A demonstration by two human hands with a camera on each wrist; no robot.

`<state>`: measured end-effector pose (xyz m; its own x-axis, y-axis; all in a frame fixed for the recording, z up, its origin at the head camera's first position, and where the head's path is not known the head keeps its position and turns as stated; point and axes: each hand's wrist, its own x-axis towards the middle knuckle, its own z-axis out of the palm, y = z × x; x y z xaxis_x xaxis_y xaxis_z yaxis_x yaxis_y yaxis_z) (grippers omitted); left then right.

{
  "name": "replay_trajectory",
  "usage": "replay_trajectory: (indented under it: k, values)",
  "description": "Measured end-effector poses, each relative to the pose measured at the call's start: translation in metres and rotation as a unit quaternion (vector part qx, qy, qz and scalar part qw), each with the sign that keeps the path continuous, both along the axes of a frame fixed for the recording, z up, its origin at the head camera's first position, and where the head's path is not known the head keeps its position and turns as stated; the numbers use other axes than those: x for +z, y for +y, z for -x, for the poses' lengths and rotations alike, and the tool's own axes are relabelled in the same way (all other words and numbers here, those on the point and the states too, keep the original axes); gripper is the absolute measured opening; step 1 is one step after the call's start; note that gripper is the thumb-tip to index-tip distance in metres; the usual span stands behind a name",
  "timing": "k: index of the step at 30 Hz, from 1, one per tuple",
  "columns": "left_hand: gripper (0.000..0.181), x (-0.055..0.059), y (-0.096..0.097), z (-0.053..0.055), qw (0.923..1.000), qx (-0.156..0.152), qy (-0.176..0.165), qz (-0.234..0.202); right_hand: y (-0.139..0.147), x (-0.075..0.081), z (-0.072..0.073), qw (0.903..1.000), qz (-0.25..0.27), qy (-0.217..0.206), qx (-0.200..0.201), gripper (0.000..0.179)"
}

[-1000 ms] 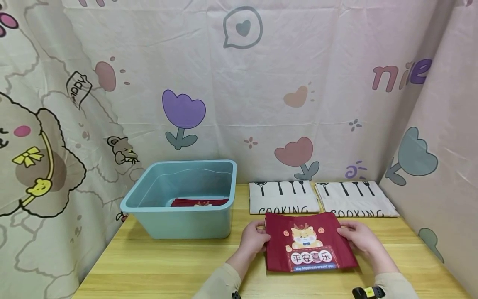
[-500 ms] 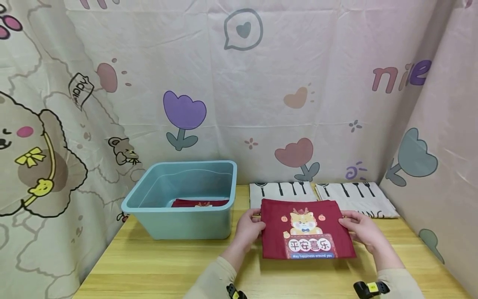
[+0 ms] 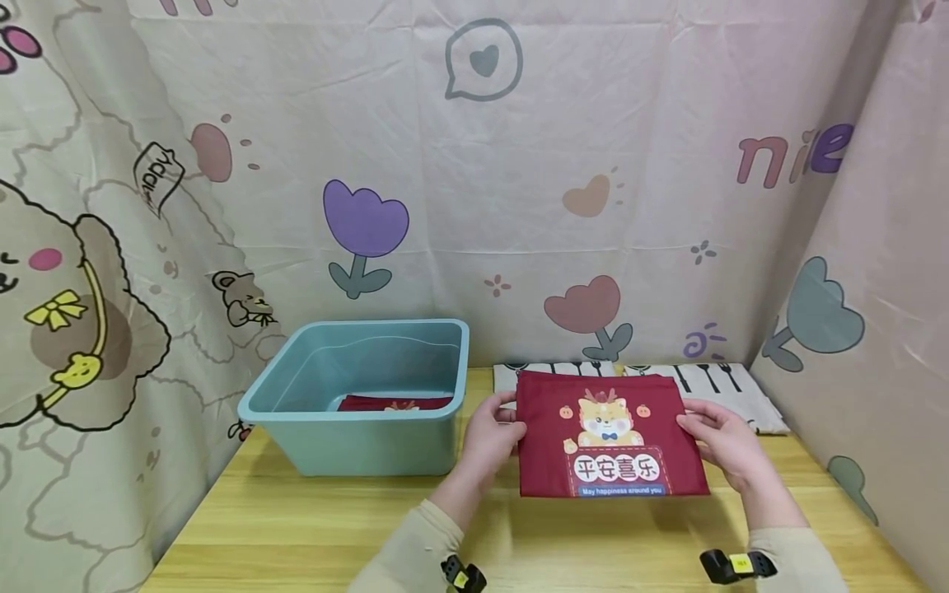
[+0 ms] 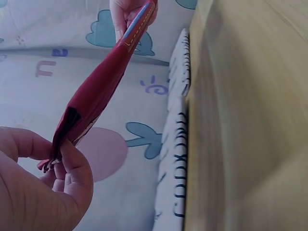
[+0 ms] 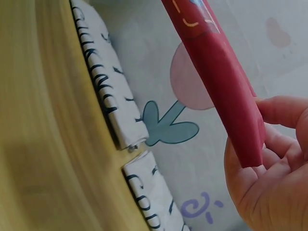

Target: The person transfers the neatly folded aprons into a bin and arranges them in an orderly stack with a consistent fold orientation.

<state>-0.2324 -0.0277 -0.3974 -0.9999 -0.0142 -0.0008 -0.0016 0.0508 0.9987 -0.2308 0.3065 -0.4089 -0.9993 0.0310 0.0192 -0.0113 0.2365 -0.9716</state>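
A folded dark red cloth [image 3: 544, 445], printed with a cartoon dog and Chinese characters, is held up above the table between both hands. My left hand [image 3: 491, 436] pinches its left edge between thumb and fingers; the left wrist view shows that layered edge in the grip of the left hand [image 4: 43, 187]. At the opposite edge my right hand [image 3: 722, 441] pinches the cloth, and in the right wrist view the right hand [image 5: 279, 159] has its thumb and fingers on either side of the red cloth [image 5: 226, 91]. The cloth partly covers two white folded cloths behind it.
Left of the hands stands a light blue plastic tub [image 3: 363, 441] with another red folded cloth [image 3: 363, 403] inside. Two white folded cloths with "COOKING" print, one of them the right white cloth [image 3: 749, 391], lie at the back of the wooden table [image 3: 334, 527]. A printed curtain [image 3: 445, 206] hangs behind.
Both hands have raised the red cloth off the table and farther back, so it now hides more of the white cloths. The tub has stayed in place.
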Motion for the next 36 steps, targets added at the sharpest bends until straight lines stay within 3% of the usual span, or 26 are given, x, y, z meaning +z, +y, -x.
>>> replay_trajectory:
  k: [9, 16, 25, 29, 36]
  values:
    - [0.05, 0.021, -0.01, 0.002, 0.9991, -0.012, 0.04, -0.002, -0.008, 0.017, 0.0, 0.9996, 0.01, 0.026, -0.006, 0.057]
    - [0.05, 0.039, -0.023, 0.0, 0.9979, -0.002, 0.064, 0.011, -0.021, 0.031, 0.002, 0.9978, 0.017, 0.063, -0.005, 0.055]
    - [0.051, 0.057, -0.05, -0.002, 0.9973, 0.01, 0.071, 0.018, -0.045, 0.049, 0.009, 0.9941, 0.032, 0.104, 0.004, 0.051]
    - [0.052, 0.064, -0.064, -0.003, 0.9961, 0.022, 0.081, 0.027, -0.058, 0.058, 0.012, 0.9942, 0.024, 0.104, 0.011, 0.052]
    - [0.049, 0.074, -0.087, -0.003, 0.9949, 0.029, 0.09, 0.034, -0.079, 0.068, 0.017, 0.9916, 0.064, 0.107, 0.033, 0.048]
